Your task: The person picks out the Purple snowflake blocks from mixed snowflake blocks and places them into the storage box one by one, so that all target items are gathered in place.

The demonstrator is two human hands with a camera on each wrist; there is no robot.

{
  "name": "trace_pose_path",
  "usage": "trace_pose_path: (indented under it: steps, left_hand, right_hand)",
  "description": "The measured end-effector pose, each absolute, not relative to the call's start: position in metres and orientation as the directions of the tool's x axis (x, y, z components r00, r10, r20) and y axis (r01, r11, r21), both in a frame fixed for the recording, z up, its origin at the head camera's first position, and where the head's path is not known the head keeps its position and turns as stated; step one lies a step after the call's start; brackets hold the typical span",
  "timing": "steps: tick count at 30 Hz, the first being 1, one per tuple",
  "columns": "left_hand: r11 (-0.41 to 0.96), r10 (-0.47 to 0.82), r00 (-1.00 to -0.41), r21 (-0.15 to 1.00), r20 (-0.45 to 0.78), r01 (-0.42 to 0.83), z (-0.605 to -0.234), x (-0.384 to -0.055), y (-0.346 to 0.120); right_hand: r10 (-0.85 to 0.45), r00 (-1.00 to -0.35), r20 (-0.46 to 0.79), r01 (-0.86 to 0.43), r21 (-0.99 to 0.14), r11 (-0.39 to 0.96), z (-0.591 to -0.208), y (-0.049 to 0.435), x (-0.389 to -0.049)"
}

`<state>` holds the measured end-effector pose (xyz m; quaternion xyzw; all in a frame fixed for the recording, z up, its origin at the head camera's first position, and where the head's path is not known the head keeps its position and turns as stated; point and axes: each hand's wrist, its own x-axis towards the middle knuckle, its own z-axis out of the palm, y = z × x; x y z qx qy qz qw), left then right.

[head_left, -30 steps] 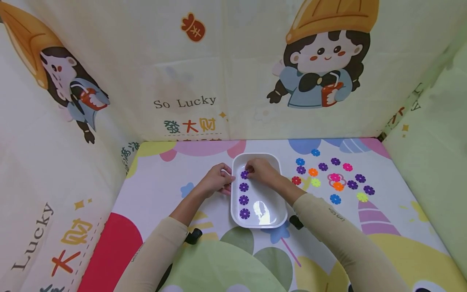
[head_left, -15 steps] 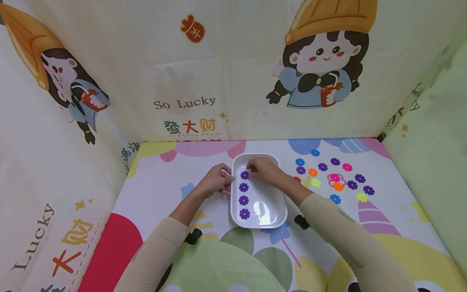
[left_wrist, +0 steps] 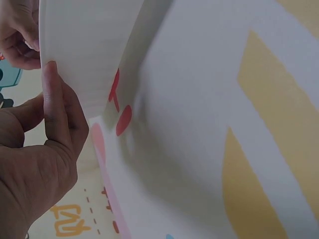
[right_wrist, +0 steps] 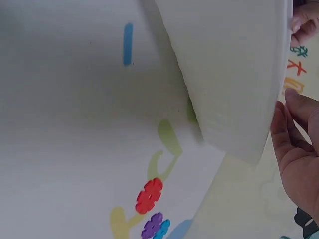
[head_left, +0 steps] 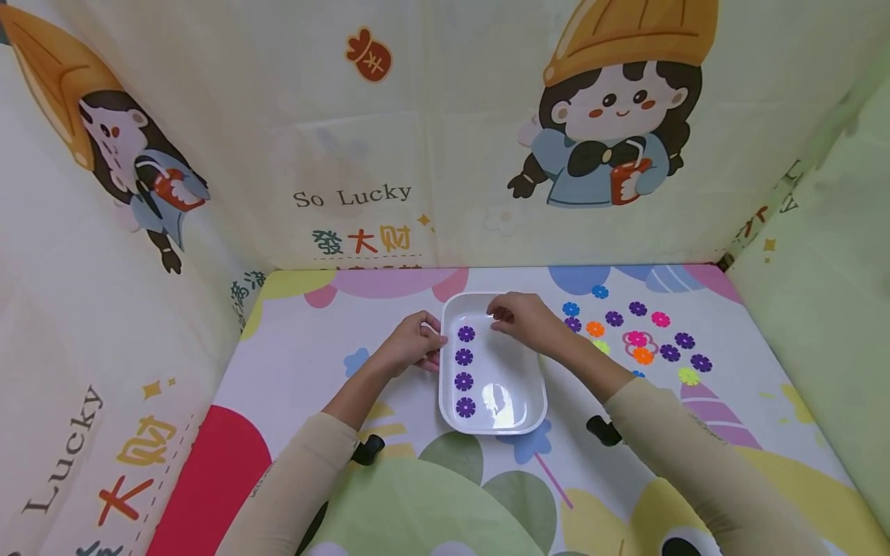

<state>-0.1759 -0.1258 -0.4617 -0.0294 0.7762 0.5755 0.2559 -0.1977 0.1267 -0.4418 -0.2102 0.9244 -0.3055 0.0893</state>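
Left arm (head_left: 356, 395) and right arm (head_left: 601, 369) reach in from the tabletop (head_left: 313, 332)'s near edge, angled toward each other. Left hand (head_left: 409, 344) pinching, fingers bent. Right hand (head_left: 526, 321) raised, back facing up, fingers loosely curled, thumb tip just apart from them.

The right forearm (head_left: 591, 367) covers part of a yellow flower (head_left: 600, 347) and most of a blue flower (head_left: 637, 374) between the tray (head_left: 514, 371) and the table's (head_left: 306, 355) right edge, and wholly hides a red flower (right_wrist: 149, 195) from the head view. The fingers (head_left: 511, 300) of the right hand (head_left: 531, 318) cover the tray corner nearest the table's far right corner. Both wrist views crop the tray, its inside unseen.
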Motion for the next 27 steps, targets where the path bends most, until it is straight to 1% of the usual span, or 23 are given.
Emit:
trace_pose_path:
  steps: [5,9,13,16,22,27]
  left_hand:
    - [0.334,0.249,-0.866,0.878,-0.433,-0.342,-0.463,-0.176,-0.126]
    - [0.333,0.246,-0.868,0.878,-0.432,-0.343,-0.462,-0.175,-0.127]
    - [0.335,0.244,-0.869,0.878,-0.431,-0.342,-0.463,-0.176,-0.127]
    - [0.338,0.242,-0.868,0.877,-0.432,-0.342,-0.463,-0.176,-0.127]
    - [0.336,0.241,-0.867,0.876,-0.436,-0.347,-0.461,-0.176,-0.127]
    - [0.342,0.243,-0.866,0.874,-0.436,-0.344,-0.462,-0.177,-0.127]
  right_hand:
    - [-0.402,-0.916,0.013,-0.321,-0.625,0.712,-0.437,0.142,-0.194]
    - [-0.375,-0.923,0.083,-0.337,-0.643,0.688,-0.432,0.155,-0.19]
    - [-0.336,-0.928,0.159,-0.356,-0.639,0.682,-0.429,0.171,-0.189]
    - [-0.304,-0.933,0.19,-0.353,-0.63,0.691,-0.431,0.184,-0.189]
    - [-0.272,-0.945,0.183,-0.326,-0.61,0.723,-0.436,0.209,-0.192]
    - [-0.246,-0.963,0.111,-0.263,-0.59,0.764,-0.447,0.228,-0.194]
